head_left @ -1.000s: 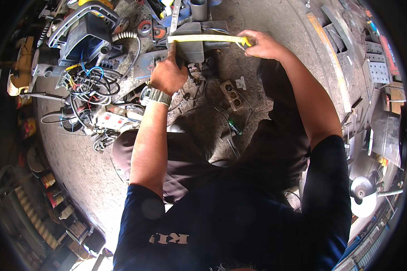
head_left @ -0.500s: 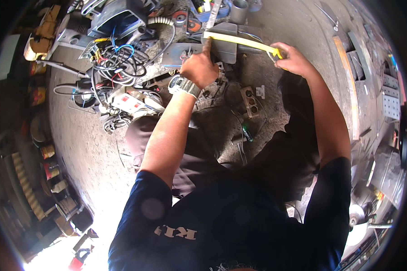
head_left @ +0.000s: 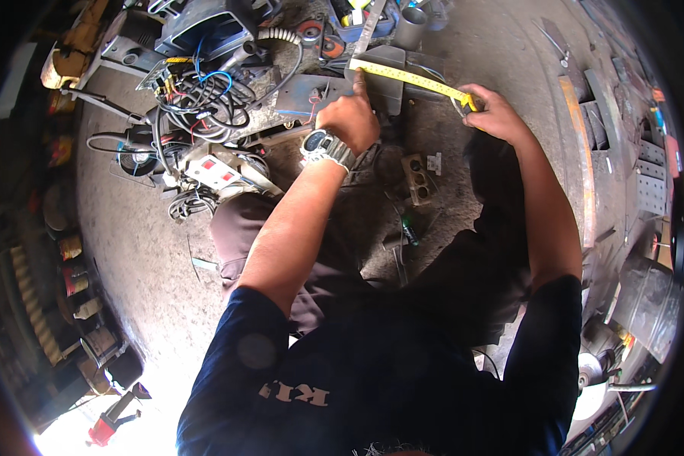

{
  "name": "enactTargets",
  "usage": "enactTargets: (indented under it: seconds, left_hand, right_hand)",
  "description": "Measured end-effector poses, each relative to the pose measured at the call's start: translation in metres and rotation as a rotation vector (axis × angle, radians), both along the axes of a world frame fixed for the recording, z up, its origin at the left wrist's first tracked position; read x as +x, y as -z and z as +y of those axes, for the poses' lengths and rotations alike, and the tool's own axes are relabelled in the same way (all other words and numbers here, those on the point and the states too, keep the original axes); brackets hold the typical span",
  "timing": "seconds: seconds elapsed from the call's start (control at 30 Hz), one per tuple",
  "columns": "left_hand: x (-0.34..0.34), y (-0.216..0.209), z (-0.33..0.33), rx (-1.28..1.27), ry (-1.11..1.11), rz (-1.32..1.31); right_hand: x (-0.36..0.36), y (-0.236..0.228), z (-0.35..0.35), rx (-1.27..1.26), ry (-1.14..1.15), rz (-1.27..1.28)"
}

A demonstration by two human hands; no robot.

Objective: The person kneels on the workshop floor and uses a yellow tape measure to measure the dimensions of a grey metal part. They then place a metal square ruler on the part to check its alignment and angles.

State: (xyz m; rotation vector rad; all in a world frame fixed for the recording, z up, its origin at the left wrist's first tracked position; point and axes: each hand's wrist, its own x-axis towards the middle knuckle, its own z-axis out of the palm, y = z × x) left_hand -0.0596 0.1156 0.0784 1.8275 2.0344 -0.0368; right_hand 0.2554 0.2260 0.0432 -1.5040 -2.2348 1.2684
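A yellow tape measure (head_left: 410, 77) is drawn out across a dark grey metal piece (head_left: 387, 100) on the floor in front of me. The outstretched index finger of my left hand (head_left: 351, 121) holds the tape's free end against that piece; the other fingers are curled under. My right hand (head_left: 495, 115) is closed around the tape's case, which is mostly hidden by the fingers. A flat grey plate (head_left: 292, 97) lies left of the metal piece, and a narrow metal strip (head_left: 370, 26) extends beyond it.
Tangled cables (head_left: 205, 106) and a white power strip (head_left: 214, 172) lie to the left. A blue bin (head_left: 365, 32) and a metal cup (head_left: 410, 27) stand beyond the metal piece. A block with round holes (head_left: 416, 180) lies between my legs. A long flat bar (head_left: 581, 152) runs along the right.
The view has shifted slightly. The blade now slopes down more toward my right hand, with its markings facing up. Both hands keep their hold on the tape measure.
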Motion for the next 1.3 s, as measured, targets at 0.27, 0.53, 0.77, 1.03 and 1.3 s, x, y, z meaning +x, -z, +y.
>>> enactTargets:
  seconds: [0.27,0.53,0.77,1.03,1.3]
  left_hand:
    - [-0.003,0.010,-0.001,0.099,-0.027,0.043]
    - [0.000,0.006,-0.001,0.120,-0.043,-0.004]
    - [0.002,0.008,-0.001,0.133,-0.045,0.002]
    - [0.001,0.007,-0.002,0.145,-0.037,-0.002]
    - [-0.001,0.009,-0.001,0.143,-0.038,-0.014]
  right_hand:
    - [-0.008,-0.005,-0.003,0.078,-0.026,-0.086]
    - [-0.008,-0.014,-0.007,0.126,-0.012,-0.143]
    - [-0.004,-0.007,-0.003,0.137,-0.022,-0.134]
    - [-0.006,-0.007,-0.003,0.080,0.000,-0.135]
    - [-0.007,-0.010,-0.004,0.104,-0.013,-0.154]
